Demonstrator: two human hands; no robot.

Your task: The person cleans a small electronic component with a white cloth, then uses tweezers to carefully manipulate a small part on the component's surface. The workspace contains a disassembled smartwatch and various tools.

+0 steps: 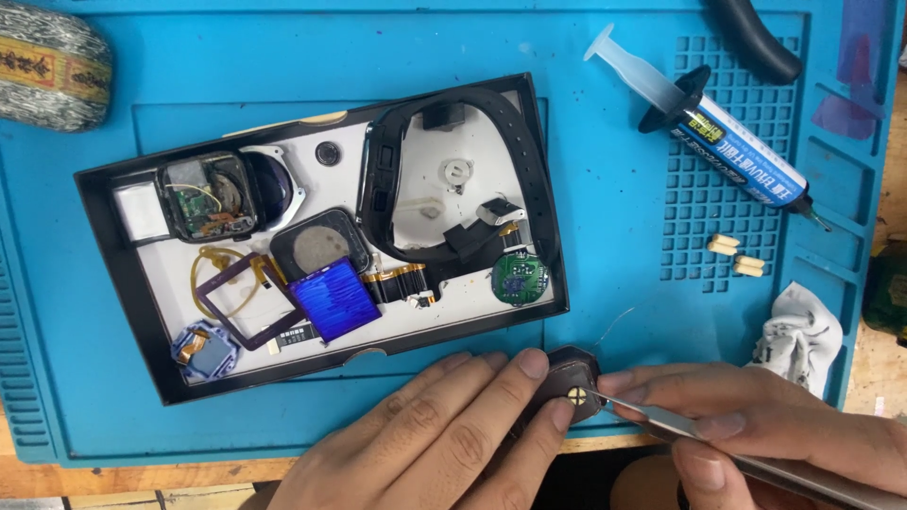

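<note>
My left hand [444, 434] lies flat at the front edge of the blue mat [614, 189], its fingertips pinning a small dark smartwatch body [567, 378] with a round metal disc on its back. In my right hand [756, 425] I grip a pair of metal tweezers [661, 420], and their tip touches that disc. A thin wire loops up from the watch body. Just behind my hands sits a shallow black tray [123, 274] holding watch parts: a black strap, a round green circuit board, a blue square cell, screens and frames.
A glue syringe [727, 142] with a blue label lies at the upper right of the mat. Several small beige pellets [737, 255] rest on the grid area, a crumpled white cloth [798, 331] beside it. A grey wrapped roll [47, 61] sits at the top left, a black hose [756, 38] top right.
</note>
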